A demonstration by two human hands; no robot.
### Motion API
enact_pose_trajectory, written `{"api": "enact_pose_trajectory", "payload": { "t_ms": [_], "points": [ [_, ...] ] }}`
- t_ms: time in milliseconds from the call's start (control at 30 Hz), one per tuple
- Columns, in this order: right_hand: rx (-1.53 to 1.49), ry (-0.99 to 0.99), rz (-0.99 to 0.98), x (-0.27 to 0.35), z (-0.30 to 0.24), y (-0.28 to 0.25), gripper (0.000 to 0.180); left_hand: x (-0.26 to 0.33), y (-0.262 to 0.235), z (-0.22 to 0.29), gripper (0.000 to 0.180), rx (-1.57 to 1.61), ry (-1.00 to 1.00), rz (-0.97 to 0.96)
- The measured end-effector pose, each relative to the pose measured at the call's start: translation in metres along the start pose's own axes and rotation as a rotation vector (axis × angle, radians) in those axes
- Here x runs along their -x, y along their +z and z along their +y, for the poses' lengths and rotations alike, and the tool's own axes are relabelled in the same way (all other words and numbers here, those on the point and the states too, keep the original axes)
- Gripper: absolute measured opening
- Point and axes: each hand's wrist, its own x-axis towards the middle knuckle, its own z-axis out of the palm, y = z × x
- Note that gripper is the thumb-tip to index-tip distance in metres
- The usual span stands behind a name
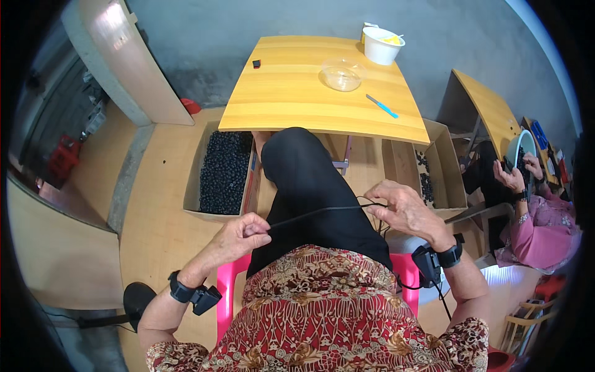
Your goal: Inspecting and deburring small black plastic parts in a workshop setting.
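Observation:
Over my lap a thin black cord [319, 212] is stretched between my two hands. One end is pinched between the thumb and fingers of my left hand [238, 239]. My right hand [409, 214] grips the cord at the other side, where loose loops hang below the fingers. Both wrists carry a black strap with a small black device, one on the left wrist [206, 300] and one on the right [427, 263]. A wire runs down from the right one. What the far ends of the cord join is hidden.
A yellow wooden table [279, 105] ahead bears a clear bowl [342, 77], a blue-handled knife [382, 106] and a white tub [379, 53]. A box of small black parts [223, 173] stands left, another cardboard box [449, 167] right. A co-worker [545, 229] sits at right with a bowl.

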Motion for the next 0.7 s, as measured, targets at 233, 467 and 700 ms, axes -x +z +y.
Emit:
{"api": "enact_pose_trajectory", "payload": {
  "t_ms": [233, 467, 700],
  "points": [
    [0.195, 0.035, -0.277, -0.023, 0.044, 0.028, 0.026, -0.016, 0.013, -0.014, 0.023, -0.812, 0.546, 0.140],
    [0.323, -0.027, -0.143, 0.005, 0.053, -0.012, 0.026, 0.001, -0.052, 0.004, 0.007, -0.611, 0.382, 0.319],
    [0.207, 0.172, -0.208, 0.028, 0.072, -0.019, 0.027, 0.037, -0.062, 0.036, 0.008, -0.867, 0.432, 0.601]
  ]
}}
